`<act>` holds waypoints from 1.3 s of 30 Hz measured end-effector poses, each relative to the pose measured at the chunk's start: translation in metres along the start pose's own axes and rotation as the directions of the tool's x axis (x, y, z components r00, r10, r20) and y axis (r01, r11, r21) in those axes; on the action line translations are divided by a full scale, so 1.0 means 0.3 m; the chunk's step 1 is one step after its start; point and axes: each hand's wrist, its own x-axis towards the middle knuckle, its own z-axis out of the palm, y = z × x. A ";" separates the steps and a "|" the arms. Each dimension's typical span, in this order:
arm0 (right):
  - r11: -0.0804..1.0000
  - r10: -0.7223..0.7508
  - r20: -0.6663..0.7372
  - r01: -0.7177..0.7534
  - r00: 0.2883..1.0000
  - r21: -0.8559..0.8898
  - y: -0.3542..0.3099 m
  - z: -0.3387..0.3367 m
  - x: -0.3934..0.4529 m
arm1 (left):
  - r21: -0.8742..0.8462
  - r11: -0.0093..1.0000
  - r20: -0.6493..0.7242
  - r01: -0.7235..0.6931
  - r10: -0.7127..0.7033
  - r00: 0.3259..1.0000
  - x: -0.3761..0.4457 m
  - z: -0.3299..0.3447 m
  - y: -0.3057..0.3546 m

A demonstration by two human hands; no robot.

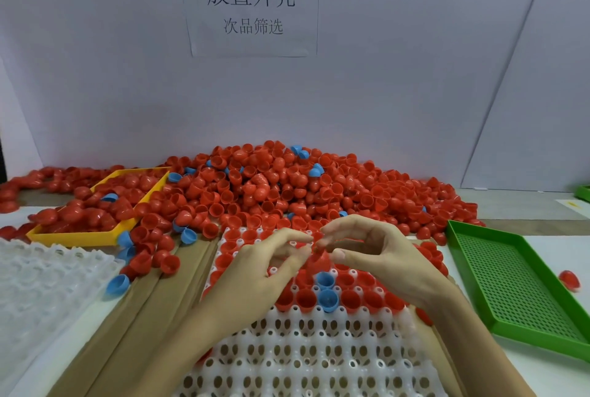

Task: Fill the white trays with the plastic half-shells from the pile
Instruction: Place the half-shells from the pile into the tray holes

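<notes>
While the left edge has a second white tray (41, 281), translucent moulded plastic with bumpy rows of cups, next along is a yellow bin (95, 237) with smooth glossy red shells heaped in it, a blue one among them. Behind and to the right runs the big pile (271, 183) of red domed half-shells, facing every which way, a few blue ones mixed in.

Front and centre is the main white tray (303, 355), long axis running away from the camera. Its far rows are filled with red shells sitting open side up, plus two blue shells (325, 289) together in the middle. Near rows are bare cups with holes.

Above the filled part, the left hand (255, 266) has thumb and fingertips pinched narrow at a red half-shell (319, 258), and the right hand (376, 253) pinches the same one from the other side. Can't tell which way that shell faces.

Far right: a green perforated tray (510, 285), mesh floor, angled, with one stray red shell (570, 280) just beside it.
</notes>
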 end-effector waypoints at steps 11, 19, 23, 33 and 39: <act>0.992 -0.045 0.032 0.041 0.998 0.117 -0.002 -0.013 -0.005 | -0.141 0.990 0.070 -0.008 0.018 0.997 0.005 -0.033 -0.005; 0.822 0.169 0.148 -0.056 0.974 -0.567 0.006 -0.030 -0.026 | 0.302 0.946 0.177 -0.120 0.068 0.982 -0.006 0.007 -0.026; 0.825 0.163 0.161 -0.045 0.973 -0.563 0.003 -0.024 -0.023 | 0.357 0.916 0.195 -0.185 0.121 0.973 -0.002 0.013 -0.037; 0.951 0.034 0.068 -0.011 0.997 -0.307 -0.016 0.005 -0.017 | 0.150 0.970 -0.100 -0.189 0.205 0.974 -0.001 -0.004 -0.006; 0.988 0.096 0.128 -0.079 0.987 -0.130 -0.027 0.028 -0.019 | 0.258 0.940 -0.102 -0.222 0.255 0.962 0.002 -0.049 -0.007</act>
